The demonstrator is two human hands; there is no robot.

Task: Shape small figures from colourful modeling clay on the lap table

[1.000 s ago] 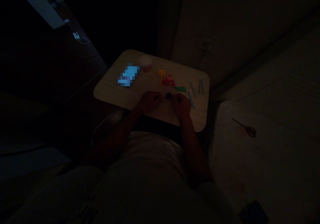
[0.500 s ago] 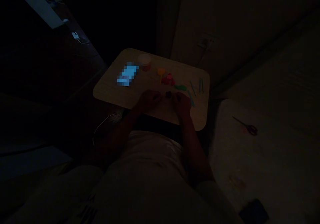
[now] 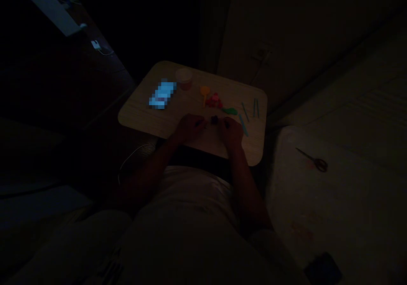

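Both my hands rest low over a small wooden-topped table [image 3: 140, 121] in very dim light. My left hand [image 3: 190, 128] has its fingers curled in, and what they pinch, if anything, is too dark to make out. Curled likewise, my right hand [image 3: 231, 131] sits just right of a small dark lump [image 3: 214, 119], perhaps touching it. The lump lies between the two hands. Beyond it are a red and pink modelled piece [image 3: 215, 100], an orange piece with a round head and thin stem [image 3: 204, 94], and a green piece [image 3: 229, 111].
Blue modelling sticks [image 3: 243, 125] lie near the table's right side. At the left glows a phone [image 3: 163, 95], with a lidded tub [image 3: 184, 79] behind it. Scissors [image 3: 313, 160] lie on a pale surface to the right. A white cable [image 3: 133, 154] hangs at the left.
The picture shifts very slightly and its brightness flickers. Both hands keep nearly the same place, with only small finger movement around the dark lump.
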